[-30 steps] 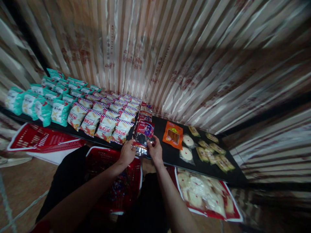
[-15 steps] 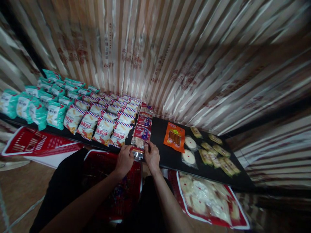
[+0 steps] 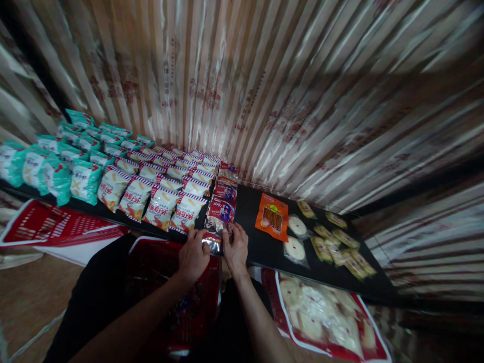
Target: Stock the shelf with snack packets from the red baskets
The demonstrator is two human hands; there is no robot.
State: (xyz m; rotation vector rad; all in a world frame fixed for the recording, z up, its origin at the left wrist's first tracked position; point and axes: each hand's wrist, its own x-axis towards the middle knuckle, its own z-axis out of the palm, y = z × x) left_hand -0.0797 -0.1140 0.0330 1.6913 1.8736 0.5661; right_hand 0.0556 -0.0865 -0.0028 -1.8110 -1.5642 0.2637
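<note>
My left hand (image 3: 193, 253) and my right hand (image 3: 235, 246) are side by side at the front edge of a black shelf (image 3: 260, 239). Both pinch the near end of a red and silver snack packet (image 3: 219, 214) that lies at the front of a short row of like packets. My fingers are closed on its shiny bottom edge. To its left stand rows of red, white and blue striped snack bags (image 3: 161, 204). An orange packet (image 3: 271, 216) lies just right of my right hand.
Teal snack bags (image 3: 56, 169) fill the shelf's far left. Round white cakes (image 3: 295, 247) and small yellow-green packets (image 3: 340, 247) lie on the right. A red basket (image 3: 177, 297) sits under my arms, another (image 3: 45, 224) at left, and a tray of white cakes (image 3: 321, 317) at lower right. Striped curtain behind.
The packet has come down from slightly raised to lying flat at the shelf's front edge. Both hands slid nearer to me along it and stay pinched on its near end.
</note>
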